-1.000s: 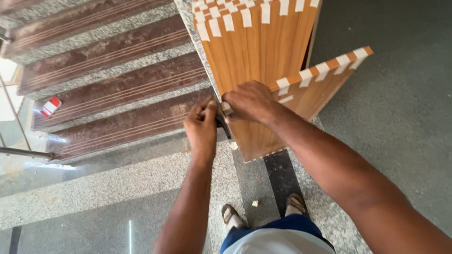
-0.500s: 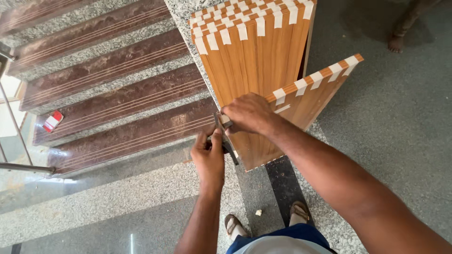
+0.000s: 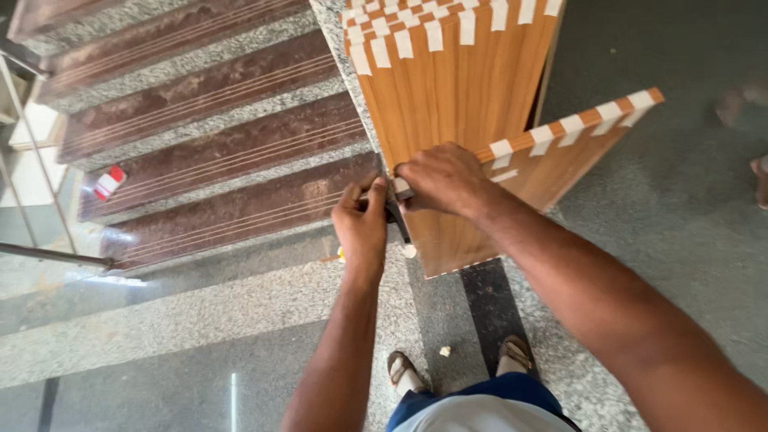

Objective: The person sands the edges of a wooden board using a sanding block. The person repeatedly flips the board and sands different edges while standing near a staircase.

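I stand at the foot of a staircase, holding a wood-grain laminate panel (image 3: 552, 172) upright on its edge. White tape pieces run along its top edge. My right hand (image 3: 444, 180) presses on the panel's near corner, fingers curled over a white tape piece. My left hand (image 3: 362, 220) is pinched on a small dark tool (image 3: 395, 216) at the same corner; what kind of tool it is I cannot tell. Behind stands a stack of matching panels (image 3: 452, 72), also taped along their tops.
Brown and grey granite steps (image 3: 216, 136) rise to the left, with a small red and white object (image 3: 108, 182) lying on one. A metal railing (image 3: 48, 256) runs at far left. My sandalled feet (image 3: 456, 368) stand on polished stone floor. Another person's foot (image 3: 760, 176) shows at right.
The view has shifted slightly and both hands sit a little lower in it. They stay at the panel's corner, the left hand still at the dark tool.
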